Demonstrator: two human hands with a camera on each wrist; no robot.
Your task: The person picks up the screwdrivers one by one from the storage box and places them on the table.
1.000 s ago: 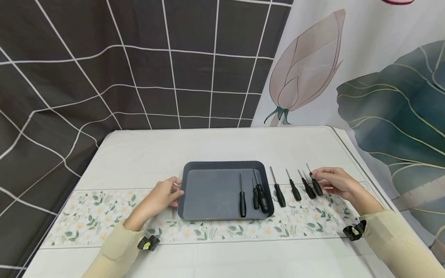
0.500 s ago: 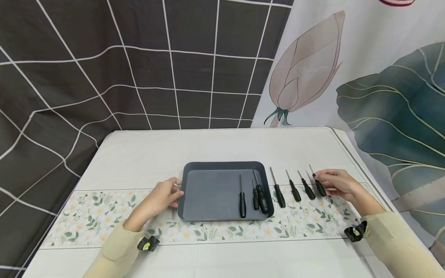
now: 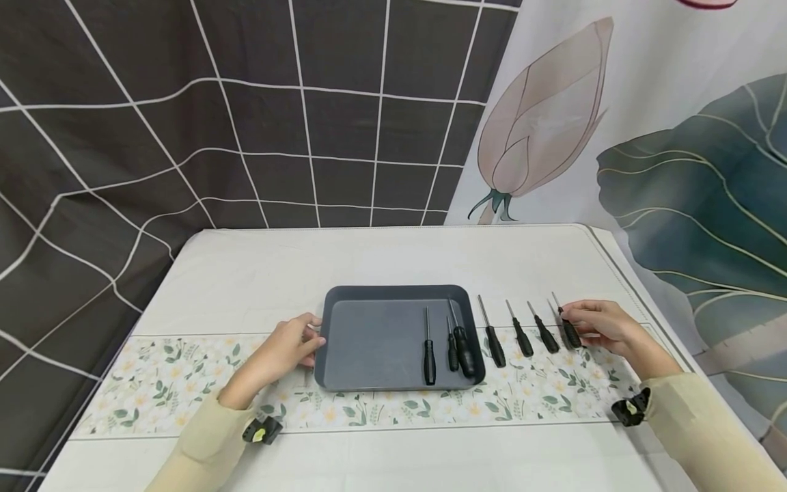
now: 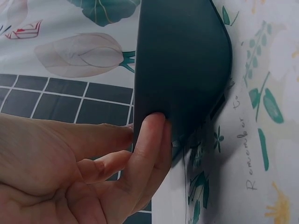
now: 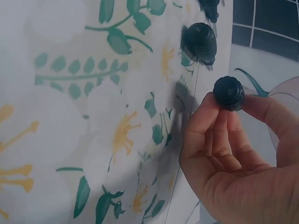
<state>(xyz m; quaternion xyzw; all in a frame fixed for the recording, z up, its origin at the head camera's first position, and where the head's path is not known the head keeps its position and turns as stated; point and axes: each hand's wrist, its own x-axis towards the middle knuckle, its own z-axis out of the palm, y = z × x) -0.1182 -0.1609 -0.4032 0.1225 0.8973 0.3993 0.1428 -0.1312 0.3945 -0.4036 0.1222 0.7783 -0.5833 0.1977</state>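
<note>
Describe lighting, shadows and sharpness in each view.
Head: bright, fairly even light, the gray tray clearly outlined. Left wrist: dimmer, the tray almost featureless, a shadow on the patterned cloth. Right wrist: also dim, slightly soft, the held screwdriver nearly black, a shadow across the cloth.

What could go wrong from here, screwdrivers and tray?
The right hand pinches a black screwdriver with fingertips, so it might slip or twist. The neighbouring screwdriver lies close and could get knocked. If the left hand, holding the gray tray by its edge, tilts it, the three screwdrivers inside may slide.
</note>
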